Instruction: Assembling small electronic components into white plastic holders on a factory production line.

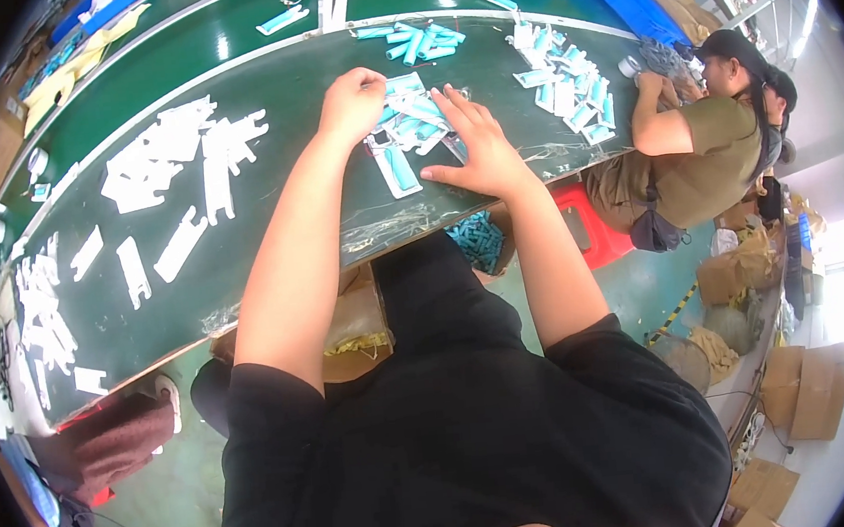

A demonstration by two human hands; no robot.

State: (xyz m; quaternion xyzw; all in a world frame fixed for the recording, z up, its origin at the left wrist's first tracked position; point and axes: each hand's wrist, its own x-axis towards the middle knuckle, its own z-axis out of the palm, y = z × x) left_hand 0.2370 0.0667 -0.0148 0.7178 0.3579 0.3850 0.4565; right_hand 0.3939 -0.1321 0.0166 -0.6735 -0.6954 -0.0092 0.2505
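Observation:
My left hand [352,102] is curled over the far end of a small pile of teal-and-white blister packs [406,104] on the green work table [269,237]; whether it grips one I cannot tell. My right hand [477,143] lies flat, fingers spread, pressing on the near side of the same pile. One pack with a teal item [396,166] lies between the two hands, close to the table's front edge.
White card backings [182,154] lie spread to the left, more [45,316] at the far left. Loose teal items [418,41] and further packs [567,85] lie beyond. A seated person [703,149] works at the right. A bin of teal pieces [478,238] sits below the table.

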